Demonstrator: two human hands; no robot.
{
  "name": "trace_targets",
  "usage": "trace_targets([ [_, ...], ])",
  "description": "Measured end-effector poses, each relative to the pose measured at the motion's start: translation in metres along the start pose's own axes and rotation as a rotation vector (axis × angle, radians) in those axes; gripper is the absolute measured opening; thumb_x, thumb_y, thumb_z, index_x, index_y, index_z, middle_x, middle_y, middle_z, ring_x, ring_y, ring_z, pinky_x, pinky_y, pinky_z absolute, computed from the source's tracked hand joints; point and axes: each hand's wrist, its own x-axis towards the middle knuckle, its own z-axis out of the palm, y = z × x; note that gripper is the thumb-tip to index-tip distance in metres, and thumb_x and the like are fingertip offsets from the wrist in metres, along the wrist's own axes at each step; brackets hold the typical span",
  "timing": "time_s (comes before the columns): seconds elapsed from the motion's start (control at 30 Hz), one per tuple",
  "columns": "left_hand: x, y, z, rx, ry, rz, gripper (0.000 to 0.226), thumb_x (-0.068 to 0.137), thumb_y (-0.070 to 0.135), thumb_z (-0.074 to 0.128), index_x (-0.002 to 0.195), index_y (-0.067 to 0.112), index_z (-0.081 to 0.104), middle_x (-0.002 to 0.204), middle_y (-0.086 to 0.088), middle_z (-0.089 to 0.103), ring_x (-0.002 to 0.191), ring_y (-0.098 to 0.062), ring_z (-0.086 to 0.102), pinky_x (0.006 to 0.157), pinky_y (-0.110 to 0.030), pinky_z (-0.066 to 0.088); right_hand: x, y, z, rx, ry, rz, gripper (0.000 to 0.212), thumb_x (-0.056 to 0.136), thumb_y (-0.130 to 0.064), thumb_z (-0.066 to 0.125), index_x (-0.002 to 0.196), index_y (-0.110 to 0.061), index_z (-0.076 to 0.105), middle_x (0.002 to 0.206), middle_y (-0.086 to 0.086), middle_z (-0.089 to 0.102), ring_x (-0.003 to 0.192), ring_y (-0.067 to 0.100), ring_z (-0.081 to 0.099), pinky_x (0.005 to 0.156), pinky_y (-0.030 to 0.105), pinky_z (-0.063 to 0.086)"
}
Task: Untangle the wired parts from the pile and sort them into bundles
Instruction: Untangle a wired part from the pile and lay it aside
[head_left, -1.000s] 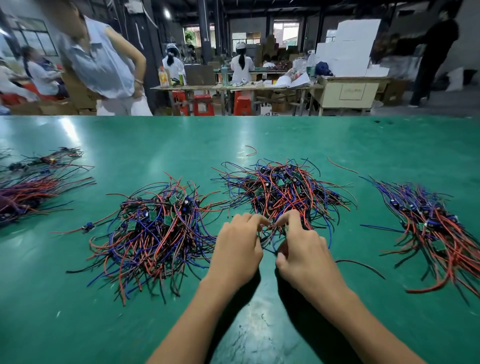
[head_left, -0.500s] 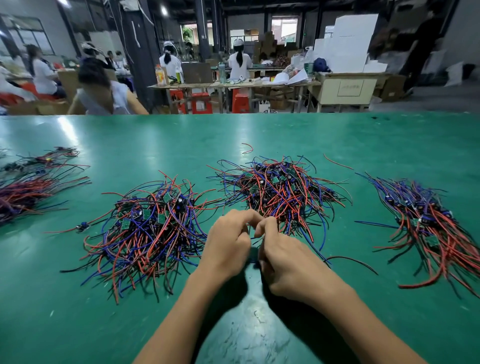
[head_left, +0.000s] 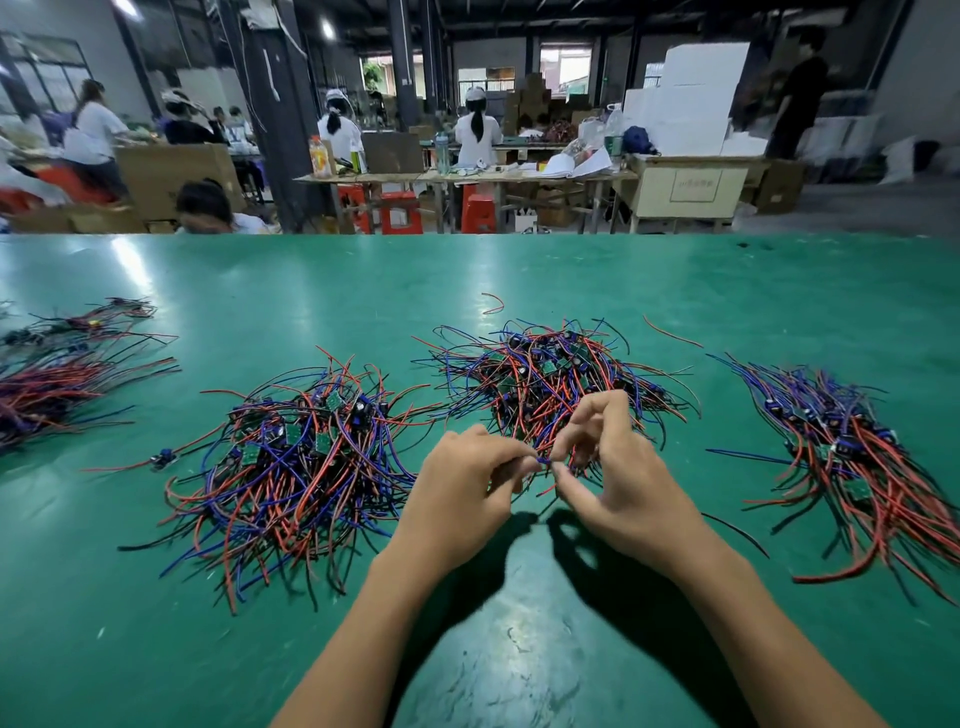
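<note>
A blue wire (head_left: 543, 460) is pinched between the fingertips of the left hand (head_left: 462, 486) and the right hand (head_left: 618, 483), just in front of the middle pile (head_left: 550, 379) on the tabletop (head_left: 519, 270). If it is pulled hard, neighbouring wires could probably be dragged out and the pile scattered, because the parts are tangled.

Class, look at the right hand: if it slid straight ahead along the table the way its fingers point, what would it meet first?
Most likely the tangled pile of wired parts just beyond the right hand; its raised fingers already overlap the pile's near edge, though depth is uncertain.
</note>
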Motion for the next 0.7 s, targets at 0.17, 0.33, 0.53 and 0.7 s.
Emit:
trace_targets([
  [0.17, 0.005, -0.008, -0.025, 0.383, 0.696, -0.150, 0.016, 0.096, 0.027, 0.065, 0.100, 0.017, 0.078, 0.090, 0.001, 0.071, 0.085, -0.027, 0.060, 0.077, -0.038, 0.036, 0.004, -0.002, -0.010, -0.139, 0.513, 0.072, 0.031, 0.088, -0.016, 0.072, 0.111, -0.024, 0.053, 0.101, -0.012, 0.059, 0.095, 0.013, 0.055, 0.090, 0.033, 0.045],
  [0.33, -0.004, -0.035, -0.049, 0.473, 0.804, -0.675, 0.026, 0.094, 0.024, 0.063, 0.118, 0.019, 0.074, 0.120, -0.007, 0.066, 0.116, -0.038, 0.049, 0.092, -0.044, 0.032, 0.002, 0.010, -0.005, -0.451, 0.183, 0.510, 0.035, 0.087, -0.065, 0.061, 0.102, -0.033, 0.064, 0.089, -0.012, 0.065, 0.094, 0.020, 0.062, 0.083, 0.037, 0.050],
  [0.53, -0.002, -0.023, -0.048, 0.448, 0.711, -0.760, 0.057, 0.083, 0.021, 0.067, 0.139, 0.017, 0.057, 0.146, -0.018, 0.041, 0.134, -0.040, 0.035, 0.100, -0.052, 0.030, 0.001, 0.018, 0.003, -0.461, 0.138, 0.528, 0.025, 0.088, -0.053, 0.066, 0.076, -0.033, 0.076, 0.077, -0.010, 0.068, 0.083, 0.019, 0.068, 0.065, 0.027, 0.041],
  [0.7, 0.006, -0.003, -0.024, 0.325, 0.688, -0.229, 0.029, 0.085, 0.016, 0.059, 0.112, 0.020, 0.068, 0.116, -0.005, 0.059, 0.107, -0.027, 0.053, 0.087, -0.040, 0.036, 0.005, 0.014, 0.001, 0.137, 0.135, 0.527, 0.024, 0.087, -0.040, 0.075, 0.063, -0.036, 0.074, 0.043, -0.012, 0.054, 0.036, 0.003, 0.047, 0.044, 0.018, 0.037],
])
